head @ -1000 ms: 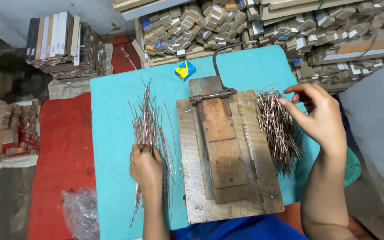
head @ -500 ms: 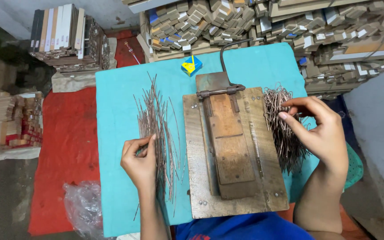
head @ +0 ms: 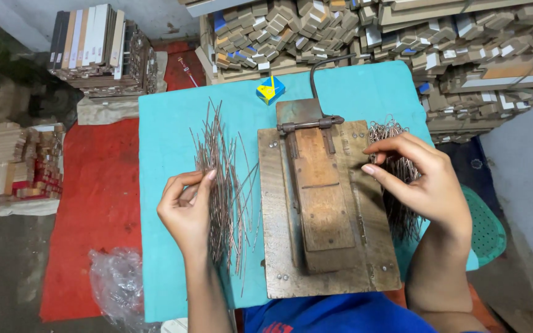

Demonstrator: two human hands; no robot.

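Now we see, left of the brown wooden press board (head: 325,209), our left hand (head: 186,213) pinching thin straight metal wires (head: 223,179); right of it, our right hand (head: 424,185) pinches bent wire pieces (head: 396,166).

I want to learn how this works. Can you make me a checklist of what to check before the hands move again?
1. Left hand on the straight wires: ok, its fingers touch the pile.
2. Right hand at the bent wire pile: ok, it rests over it.
3. One single wire picked out by the left hand: cannot tell, the wires are too thin.
4. Wooden board flat on the blue table: ok.
5. Middle wooden block free of wires: ok, none visibly lie on it.
6. Metal lever position: cannot tell whether it is locked.
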